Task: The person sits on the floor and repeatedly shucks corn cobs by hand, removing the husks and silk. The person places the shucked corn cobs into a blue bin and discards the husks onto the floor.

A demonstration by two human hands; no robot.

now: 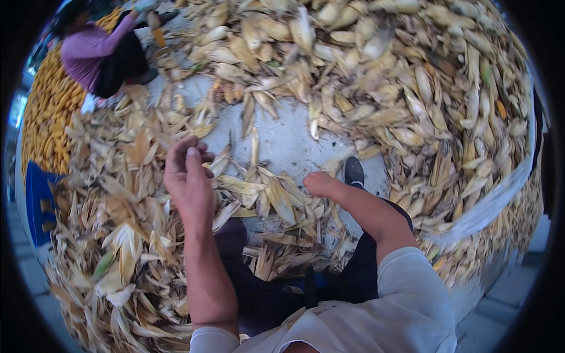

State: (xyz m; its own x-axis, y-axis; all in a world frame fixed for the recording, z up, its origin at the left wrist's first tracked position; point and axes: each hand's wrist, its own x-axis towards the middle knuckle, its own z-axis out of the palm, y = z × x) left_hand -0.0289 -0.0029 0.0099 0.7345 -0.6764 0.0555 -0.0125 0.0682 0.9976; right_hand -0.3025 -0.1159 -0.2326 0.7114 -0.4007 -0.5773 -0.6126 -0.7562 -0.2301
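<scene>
My left hand [190, 165] is raised above loose corn husks [132, 176], its fingers loosely curled, with no object visible in it. Lower and to the right, my right hand [318, 183] is closed over the concrete floor [282, 132], beside husks lying between my legs. Its fingertips are hidden, so whether it holds anything does not show. Beyond both hands lies a large heap of unhusked corn ears [366, 79], which curves round to the right.
At the upper left another person in a purple top [88, 53] sits beside a pile of husked yellow corn cobs [48, 119]. A blue tub [39, 203] stands at the left edge. Clear plastic sheeting [490, 207] borders the heap at the right.
</scene>
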